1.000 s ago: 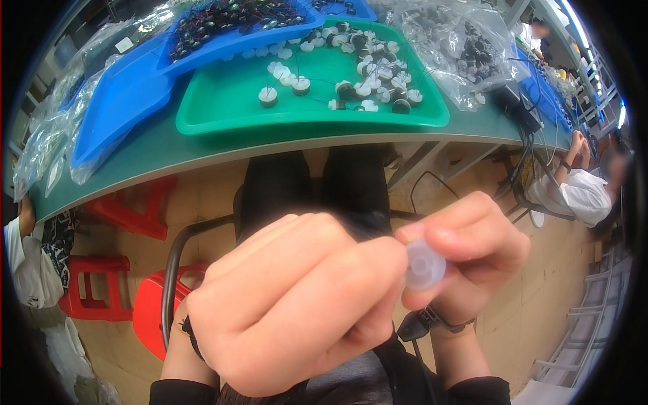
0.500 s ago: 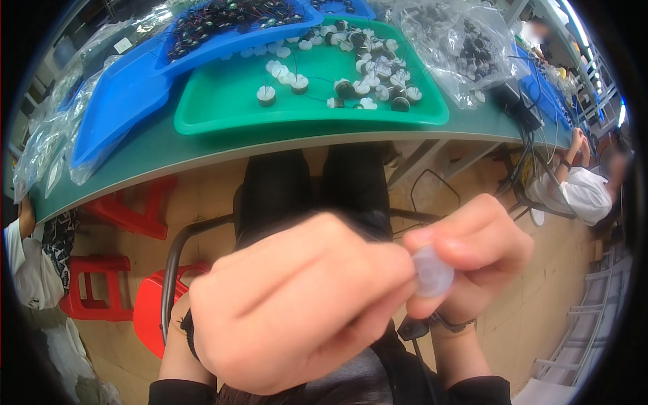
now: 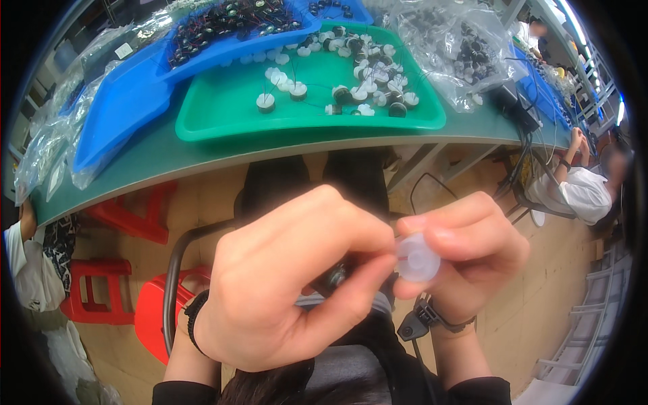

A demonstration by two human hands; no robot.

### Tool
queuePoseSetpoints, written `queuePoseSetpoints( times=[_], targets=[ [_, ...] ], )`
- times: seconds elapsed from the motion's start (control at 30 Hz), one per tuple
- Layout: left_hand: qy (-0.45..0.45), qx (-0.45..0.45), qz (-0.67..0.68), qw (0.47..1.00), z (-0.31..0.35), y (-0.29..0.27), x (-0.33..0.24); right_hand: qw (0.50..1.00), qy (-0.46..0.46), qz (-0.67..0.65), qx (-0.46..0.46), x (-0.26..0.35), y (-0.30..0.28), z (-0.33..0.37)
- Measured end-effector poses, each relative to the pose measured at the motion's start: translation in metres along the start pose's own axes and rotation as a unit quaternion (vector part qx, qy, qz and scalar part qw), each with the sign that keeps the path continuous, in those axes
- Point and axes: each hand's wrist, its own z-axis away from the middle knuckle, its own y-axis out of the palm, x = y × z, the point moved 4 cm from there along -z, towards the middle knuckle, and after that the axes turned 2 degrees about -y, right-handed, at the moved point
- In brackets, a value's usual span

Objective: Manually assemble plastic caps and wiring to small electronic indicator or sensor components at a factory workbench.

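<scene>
My right hand [image 3: 476, 253] pinches a translucent white plastic cap [image 3: 420, 262] between thumb and fingers, its round stepped face showing. My left hand [image 3: 277, 283] is closed in a pinch, its thumb and forefinger tips meeting at the cap's left edge. A short reddish line, seemingly a wire, shows at that edge. Within the curl of the left hand sits a small dark round component [image 3: 335, 275] with a metallic shine, partly hidden by the fingers. Both hands are held over my lap, in front of the table edge.
On the table stands a green tray [image 3: 223, 121] with several white-capped round parts. Blue trays [image 3: 121, 121] hold dark wired components. A clear plastic bag [image 3: 459, 88] of parts lies at right. Red stools [image 3: 101, 290] stand at left; a person in white [image 3: 580, 192] sits far right.
My left hand has turned and its fingers have opened out somewhat, bringing the dark round component into sight. The cap has shifted slightly left and up with my right fingers.
</scene>
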Motion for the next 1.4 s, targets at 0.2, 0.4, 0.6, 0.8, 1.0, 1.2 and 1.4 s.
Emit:
queuePoseSetpoints(
  times=[0.2,0.4,0.6,0.8,1.0,1.2,1.4],
  targets=[
    [0.027,0.001,-0.047,0.999,0.001,0.002,-0.005,1.0,0.0,0.004,0.011,0.002,0.0,-0.001],
    [-0.019,0.015,-0.003,1.0,0.002,0.0,-0.002,0.999,-0.022,0.037,0.022,0.004,-0.001,-0.004],
    [-0.195,0.027,0.122,0.973,0.006,0.003,0.013,0.999,-0.011,0.038,-0.006,-0.003,-0.002,-0.003],
    [-0.106,0.037,0.098,0.989,0.002,0.004,0.009,1.0,-0.015,0.027,-0.004,0.001,0.0,-0.002],
    [-0.122,0.029,0.075,0.989,0.003,0.005,0.002,0.999,-0.031,0.04,0.015,0.004,0.0,-0.003],
    [-0.171,0.038,0.115,0.978,0.004,0.007,0.011,0.998,-0.017,0.054,0.014,0.0,0.0,-0.006],
    [-0.182,0.058,0.15,0.97,0.003,0.006,0.012,0.999,0.031,0.0,0.022,0.001,-0.005,-0.012]
  ],
)
